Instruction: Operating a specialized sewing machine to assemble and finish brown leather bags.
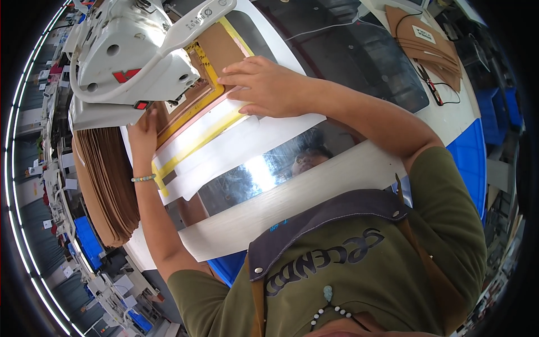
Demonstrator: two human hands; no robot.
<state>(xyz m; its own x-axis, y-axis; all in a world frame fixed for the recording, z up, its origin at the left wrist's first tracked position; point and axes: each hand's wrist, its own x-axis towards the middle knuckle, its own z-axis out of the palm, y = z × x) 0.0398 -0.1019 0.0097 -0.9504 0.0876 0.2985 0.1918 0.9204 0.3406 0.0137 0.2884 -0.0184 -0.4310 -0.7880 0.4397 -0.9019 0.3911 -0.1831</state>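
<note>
A flat sewing template (196, 140) with yellow tape borders and a white outer sheet lies under a white sewing machine head (132, 62). Brown leather (219, 48) shows inside its frame. My right hand (264, 84) lies on the template's right side, fingers spread and pressing down beside the machine. My left hand (143, 135), with a bead bracelet at the wrist, grips the template's left edge just below the machine; its fingertips are partly hidden by the machine body.
A tall stack of brown leather pieces (106, 185) stands at the left of the table. Another brown stack (426, 45) lies at the far right on the white bench. A glossy dark panel (348, 62) runs behind the template. Blue bins (87, 241) sit below left.
</note>
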